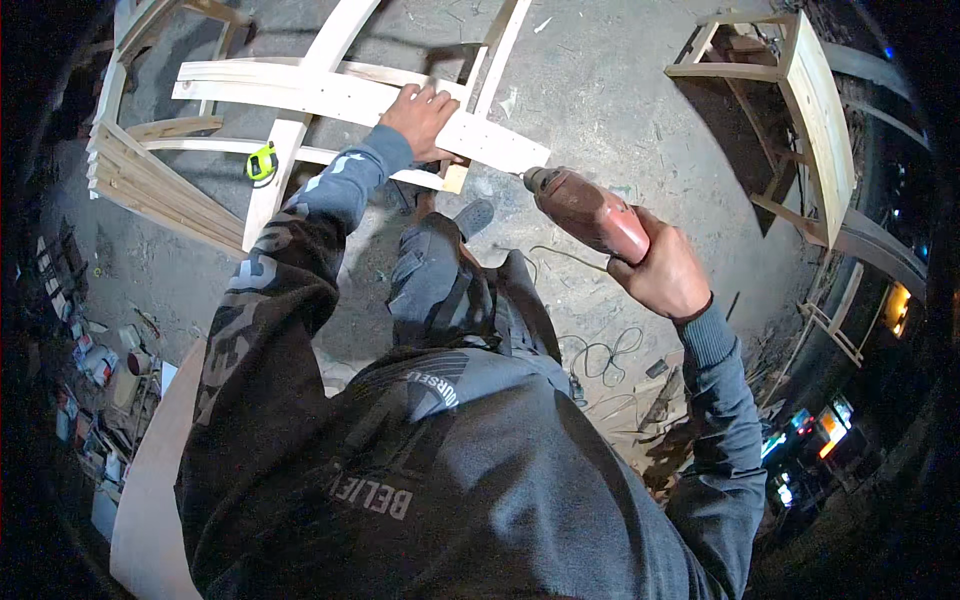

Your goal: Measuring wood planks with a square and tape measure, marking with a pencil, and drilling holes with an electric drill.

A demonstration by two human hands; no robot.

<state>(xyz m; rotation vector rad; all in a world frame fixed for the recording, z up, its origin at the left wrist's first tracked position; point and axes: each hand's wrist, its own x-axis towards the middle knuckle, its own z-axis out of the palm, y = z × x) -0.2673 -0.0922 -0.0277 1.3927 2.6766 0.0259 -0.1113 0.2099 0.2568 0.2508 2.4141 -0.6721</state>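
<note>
My right hand [668,268] is wrapped round the rear of a worn red power drill [592,214]. The drill's chuck points up and left, close to the right end of a pale wooden board [350,97]; whether a bit touches the wood I cannot make out. My left hand [420,122] grips that board near its right part, fingers over the far edge and thumb side toward me. Small dark holes or screw heads dot the board. It lies across a longer timber [268,190] of a frame. On that timber sits a lime-green tape measure [262,163].
A stack of wooden slats [165,200] leans at the left. A wooden frame [815,130] stands at the far right. A loose cable [610,355] coils on the concrete floor [560,90]. Mixed clutter [110,370] lies at the lower left, beside a pale curved panel [150,510].
</note>
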